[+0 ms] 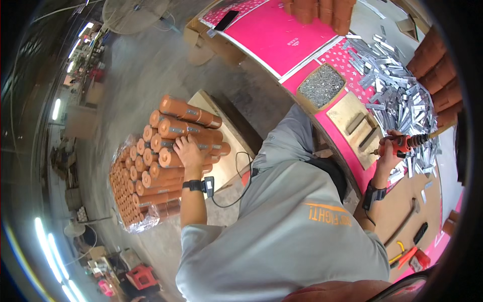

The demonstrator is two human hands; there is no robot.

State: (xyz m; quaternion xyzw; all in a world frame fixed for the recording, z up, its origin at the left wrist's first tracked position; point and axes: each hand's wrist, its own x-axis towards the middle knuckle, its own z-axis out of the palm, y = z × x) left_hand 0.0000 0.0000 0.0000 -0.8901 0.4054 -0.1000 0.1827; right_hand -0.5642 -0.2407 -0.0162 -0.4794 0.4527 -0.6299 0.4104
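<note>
On the left, orange-brown cylinders (166, 173) with round ends lie stacked in a large pile. My left hand (188, 151) lies over the upper part of this pile, its fingers curled on one cylinder; its thumb is partly hidden. Several cylinders have grey metal strips along their sides. My right hand (389, 152) grips a red and black power driver (402, 145) above the workbench, its thin tip pointing left. Just left of that hand is a wooden jig (354, 126) with dark bars on it. An open box of small screws (322, 86) stands beyond the jig.
Loose metal strips (392, 83) cover much of the pink bench top (292, 38). More orange-brown cylinders (440, 75) stand at its far and right edges. Hand tools (406, 256) and a hammer (405, 221) lie near right. A cable runs from my left wristband (209, 185). Clear plastic wrap (146, 221) surrounds the pile.
</note>
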